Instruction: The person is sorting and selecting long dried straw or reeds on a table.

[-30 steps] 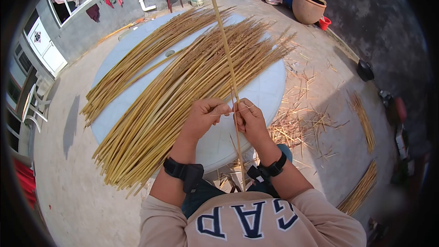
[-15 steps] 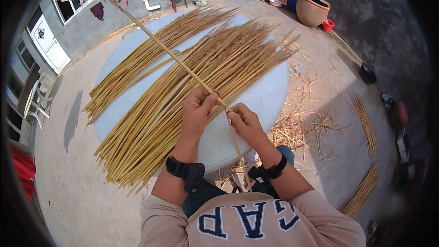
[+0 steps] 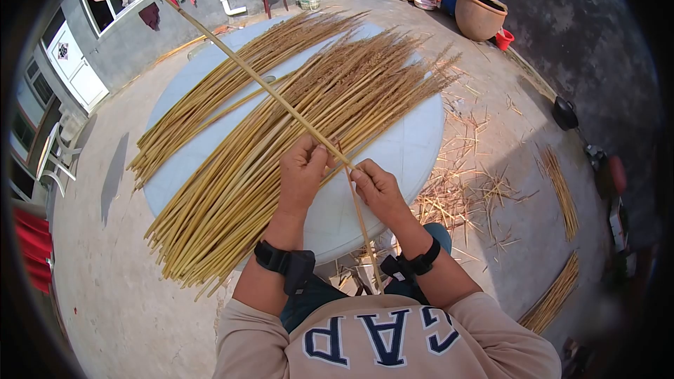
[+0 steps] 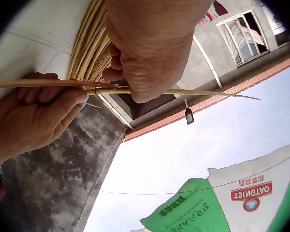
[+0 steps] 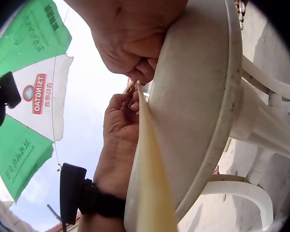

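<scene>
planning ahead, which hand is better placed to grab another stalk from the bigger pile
Probably the left hand: in the head view it overlaps the bigger pile, while the right hand is farther off. Both hold a stalk, so the left would need to let go first.

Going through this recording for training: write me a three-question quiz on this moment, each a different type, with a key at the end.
1. True or false: the bare left hand and the bare right hand both touch the long, slender tan stalk.

2. What lies on the round, pale blue-white plastic table?
A) Terracotta clay pots
B) Tan stalks with feathery brown heads
C) Folded pink clothes

3. Fill in: the red label on the green-and-white fabric canopy reads ____.

Key: 1. True. 2. B. 3. TSINGTAO.
</scene>
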A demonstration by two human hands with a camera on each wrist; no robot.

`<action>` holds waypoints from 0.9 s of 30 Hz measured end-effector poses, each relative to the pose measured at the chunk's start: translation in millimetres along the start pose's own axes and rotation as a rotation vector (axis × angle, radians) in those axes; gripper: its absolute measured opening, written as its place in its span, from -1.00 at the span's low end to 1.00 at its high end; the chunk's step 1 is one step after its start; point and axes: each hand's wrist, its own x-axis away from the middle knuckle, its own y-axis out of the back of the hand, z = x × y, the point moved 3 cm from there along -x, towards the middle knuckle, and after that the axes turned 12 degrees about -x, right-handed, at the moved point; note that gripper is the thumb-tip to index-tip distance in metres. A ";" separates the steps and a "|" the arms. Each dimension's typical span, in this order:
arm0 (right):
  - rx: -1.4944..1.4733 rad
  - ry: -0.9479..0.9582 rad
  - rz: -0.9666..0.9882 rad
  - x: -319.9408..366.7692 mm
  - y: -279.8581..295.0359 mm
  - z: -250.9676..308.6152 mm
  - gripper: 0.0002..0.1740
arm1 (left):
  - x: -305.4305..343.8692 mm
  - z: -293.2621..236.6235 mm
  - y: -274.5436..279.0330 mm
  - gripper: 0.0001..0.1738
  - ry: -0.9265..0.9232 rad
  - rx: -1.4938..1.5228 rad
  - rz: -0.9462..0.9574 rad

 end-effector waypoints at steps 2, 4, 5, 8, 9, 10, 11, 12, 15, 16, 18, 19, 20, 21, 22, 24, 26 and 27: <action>-0.012 0.030 0.028 0.6 -1.0 1.1 -0.76 | 0.1 2.2 0.8 -0.86 -0.001 -0.001 -0.019; -0.054 -0.002 0.065 1.5 -0.7 0.3 -0.72 | 0.5 0.3 1.0 -0.87 -0.003 0.020 -0.021; -0.054 -0.002 0.065 2.2 0.9 1.8 -0.72 | 0.6 -0.7 1.2 -0.87 -0.003 0.020 -0.021; -0.241 -0.100 0.141 3.0 3.3 4.8 -0.69 | 0.4 -2.1 0.2 -0.87 -0.005 -0.017 -0.008; -0.310 -0.150 0.148 3.1 5.2 4.6 -0.68 | 0.1 -2.1 -1.6 -0.87 -0.020 -0.043 -0.016; -0.382 -0.201 0.159 2.6 5.0 3.9 -0.68 | 0.3 -2.4 -1.5 -0.87 -0.034 -0.072 -0.030; -0.380 -0.201 0.158 2.0 5.7 4.8 -0.68 | 0.5 -3.4 -2.4 -0.87 -0.034 -0.070 -0.029; -0.419 -0.214 0.166 1.7 6.2 5.6 -0.67 | 1.2 -5.3 -2.9 -0.87 -0.038 -0.090 -0.045; -0.500 -0.239 0.190 0.9 7.7 6.9 -0.67 | 1.7 -5.7 -2.2 -0.87 -0.056 -0.129 -0.085; -0.541 -0.251 0.203 1.3 8.7 7.1 -0.67 | 1.7 -5.0 -1.7 -0.86 -0.070 -0.148 -0.106; -0.637 -0.254 0.232 4.8 13.9 7.5 -0.67 | -3.8 1.7 8.8 -0.85 -0.035 -0.136 -0.143; -0.735 -0.251 0.257 5.7 14.5 8.0 -0.67 | -6.7 4.3 13.9 -0.84 -0.003 -0.125 -0.173; -0.735 -0.254 0.261 6.2 13.5 7.8 -0.67 | -6.3 4.5 15.6 -0.84 -0.001 -0.126 -0.178; -0.776 -0.216 0.150 5.5 14.6 7.7 -0.68 | -6.0 4.8 16.7 -0.83 0.021 -0.041 -0.155; -0.812 -0.178 0.033 4.9 16.8 7.6 -0.68 | -6.3 5.7 16.3 -0.82 0.046 0.048 -0.130; -0.932 -0.097 -0.075 -1.3 21.7 0.1 -0.70 | -8.7 6.9 17.0 -0.83 0.064 0.157 -0.170; -1.045 -0.024 -0.182 -3.8 22.9 -2.5 -0.70 | -7.0 7.7 17.5 -0.83 0.089 0.268 -0.217; -1.037 0.001 -0.221 -3.8 21.7 -2.5 -0.70 | -6.2 5.0 16.6 -0.82 0.064 0.286 -0.212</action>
